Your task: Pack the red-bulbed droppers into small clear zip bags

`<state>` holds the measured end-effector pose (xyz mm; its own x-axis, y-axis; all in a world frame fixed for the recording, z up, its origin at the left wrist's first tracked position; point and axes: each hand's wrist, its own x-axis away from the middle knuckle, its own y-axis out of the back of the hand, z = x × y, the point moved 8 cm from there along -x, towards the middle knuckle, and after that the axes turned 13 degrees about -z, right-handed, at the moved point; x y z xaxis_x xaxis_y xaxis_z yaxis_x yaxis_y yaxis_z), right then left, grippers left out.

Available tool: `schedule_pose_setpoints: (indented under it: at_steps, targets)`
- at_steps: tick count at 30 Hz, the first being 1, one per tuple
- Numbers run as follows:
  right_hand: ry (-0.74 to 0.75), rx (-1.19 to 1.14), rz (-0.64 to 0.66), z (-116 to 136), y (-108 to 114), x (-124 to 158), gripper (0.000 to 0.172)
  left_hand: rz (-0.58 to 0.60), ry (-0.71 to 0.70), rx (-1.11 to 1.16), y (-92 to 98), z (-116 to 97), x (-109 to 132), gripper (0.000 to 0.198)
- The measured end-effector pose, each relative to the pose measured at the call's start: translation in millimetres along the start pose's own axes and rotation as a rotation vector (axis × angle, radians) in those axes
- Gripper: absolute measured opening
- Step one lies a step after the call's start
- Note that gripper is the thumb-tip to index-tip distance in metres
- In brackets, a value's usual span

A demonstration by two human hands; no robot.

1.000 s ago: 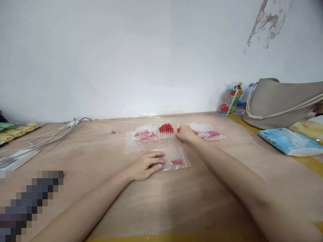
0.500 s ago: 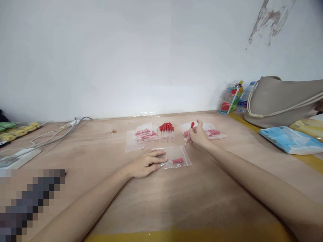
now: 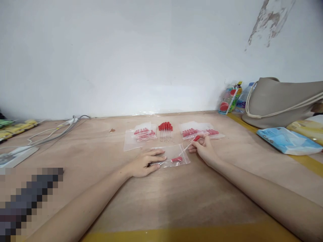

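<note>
My left hand [image 3: 145, 163] lies flat on the left end of a clear zip bag [image 3: 174, 156] that holds one red-bulb dropper. My right hand [image 3: 204, 148] pinches a red-bulb dropper [image 3: 192, 142] whose glass tip points into the bag's right edge. A row of loose droppers [image 3: 166, 130] lies behind the bag. Filled bags of droppers lie to the left [image 3: 142, 136] and to the right [image 3: 200, 132] of that row.
A grey handbag [image 3: 282, 101], drink bottles [image 3: 233, 97] and a blue packet [image 3: 289, 141] sit at the right by the wall. Cables and a power strip [image 3: 15, 155] lie at the left. The wooden table [image 3: 161, 201] has a yellow front edge.
My right hand picked one dropper from near the row, lifted it, then brought it down and toward me to the bag's right edge. My left hand stayed on the bag.
</note>
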<state>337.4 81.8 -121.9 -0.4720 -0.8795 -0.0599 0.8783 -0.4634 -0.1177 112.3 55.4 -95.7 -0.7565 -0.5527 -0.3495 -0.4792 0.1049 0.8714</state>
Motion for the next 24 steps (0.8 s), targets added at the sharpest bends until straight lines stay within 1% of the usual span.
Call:
schedule_pose_setpoints:
  at_steps: [4, 7, 9, 10, 12, 14, 17, 19, 21, 24]
  targets:
    - [0.020, 0.033, 0.048, 5, 0, 11, 0.044, -0.010, 0.000, -0.007, 0.3, -1, 0, 0.038]
    - [-0.009, -0.020, 0.014, 6, 5, 11, 0.043, -0.012, -0.009, -0.011, -0.3, -1, 0, 0.038]
    - [-0.051, -0.053, -0.001, 3, 7, 8, 0.039, -0.014, -0.007, -0.018, 0.0, -1, 0, 0.040]
    - [-0.068, -0.054, 0.013, 2, 7, 7, 0.036, -0.016, -0.003, -0.021, 0.6, -2, 0, 0.041]
    - [-0.071, -0.014, 0.090, 0, 3, 7, 0.032, -0.022, 0.013, -0.026, 2.1, -2, 0, 0.047]
    - [-0.017, 0.094, 0.201, 1, -3, 9, 0.029, -0.026, 0.030, -0.029, 3.5, -3, 0, 0.051]
    - [0.127, 0.305, 0.329, 2, -10, 12, 0.026, -0.034, 0.031, -0.033, 4.4, -3, 0, 0.053]
    - [0.222, 0.415, 0.356, 3, -11, 11, 0.024, -0.039, 0.027, -0.032, 4.3, -3, 0, 0.053]
    - [0.312, 0.493, 0.351, 7, -10, 7, 0.022, -0.039, 0.029, -0.030, 3.7, -2, 0, 0.053]
    - [0.374, 0.561, 0.357, 11, -8, 0, 0.019, -0.038, 0.029, -0.029, 3.4, -2, -1, 0.053]
